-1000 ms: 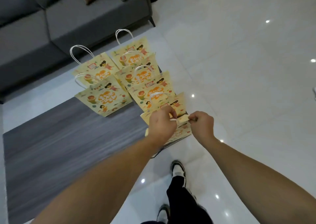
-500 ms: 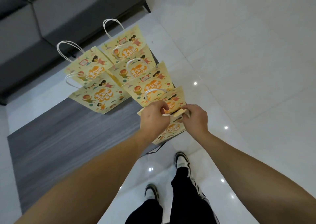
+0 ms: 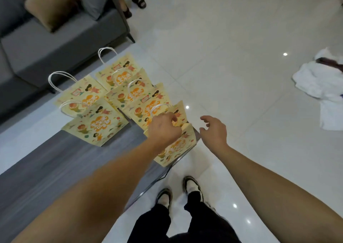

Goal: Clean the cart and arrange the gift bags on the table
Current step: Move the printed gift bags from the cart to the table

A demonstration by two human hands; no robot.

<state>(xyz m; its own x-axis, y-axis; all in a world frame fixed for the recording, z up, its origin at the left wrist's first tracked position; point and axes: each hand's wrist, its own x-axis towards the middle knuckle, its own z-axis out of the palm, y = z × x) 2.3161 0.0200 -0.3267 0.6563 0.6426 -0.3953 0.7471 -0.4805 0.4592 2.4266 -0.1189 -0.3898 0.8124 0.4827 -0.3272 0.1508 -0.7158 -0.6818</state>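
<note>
Left hand pinches and half hides nearest gift bag; right hand loose.

The right hand has let go of the nearest gift bag.

Left hand hides the nearest gift bag's top, perhaps its handle.

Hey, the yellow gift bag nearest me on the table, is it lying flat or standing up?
Lying flat: the nearest yellow printed paper gift bag shows its whole printed face upward on the grey table, with the left hand at its top edge.
</note>
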